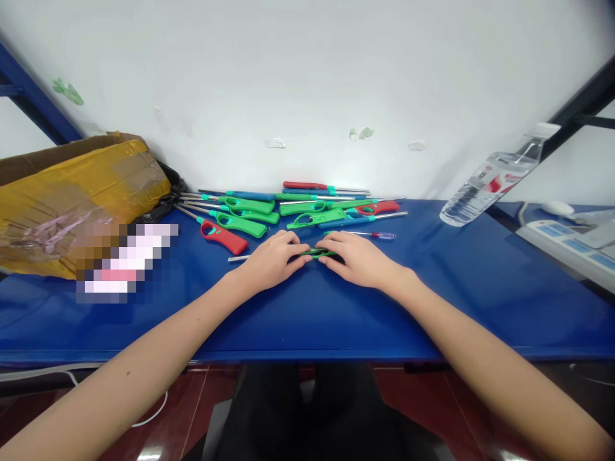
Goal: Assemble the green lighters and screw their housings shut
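Observation:
Both hands grip a green long-nosed lighter [316,253] just above the blue table. Its metal tube pokes out to the left, past the knuckles of my left hand [276,259]. My left hand is closed around the tube side, thumb and fingers pinching near the middle. At the other end, my right hand [359,257] has its fingers and thumb closed on the green body. Much of the lighter is hidden by the fingers. Just beyond my right hand lies a screwdriver [384,235] with a clear purple handle. A red lighter [225,237] lies to the left.
Several green, blue and red lighters [250,206] are piled along the white wall [307,96]. A taped cardboard box [86,198] stands at left, beside a blurred-out patch. A tilted water bottle [497,176] leans at right, near a power strip [567,250]. The blue table [307,320] ends before me.

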The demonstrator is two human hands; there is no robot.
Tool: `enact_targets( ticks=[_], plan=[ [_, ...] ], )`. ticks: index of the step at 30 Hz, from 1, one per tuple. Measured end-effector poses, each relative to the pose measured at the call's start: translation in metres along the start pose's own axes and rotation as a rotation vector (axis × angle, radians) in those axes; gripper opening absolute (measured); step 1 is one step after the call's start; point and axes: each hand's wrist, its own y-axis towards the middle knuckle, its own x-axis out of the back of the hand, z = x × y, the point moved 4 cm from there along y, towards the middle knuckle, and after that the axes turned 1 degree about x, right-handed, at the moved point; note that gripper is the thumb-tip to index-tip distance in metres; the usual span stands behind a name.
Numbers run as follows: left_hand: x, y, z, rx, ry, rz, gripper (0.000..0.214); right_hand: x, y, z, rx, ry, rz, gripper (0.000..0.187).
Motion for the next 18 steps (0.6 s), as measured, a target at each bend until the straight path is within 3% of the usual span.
enact_targets(
  ticks=[12,18],
  plan=[
    [0.000,0.000,-0.002,0.055,-0.004,0.016,0.032,0.003,-0.001,-0.014,-0.042,0.138,0.033,0.034],
    [-0.001,0.001,-0.002,0.050,0.015,0.024,0.027,0.001,0.000,-0.013,-0.028,0.160,0.054,0.025]
  ],
)
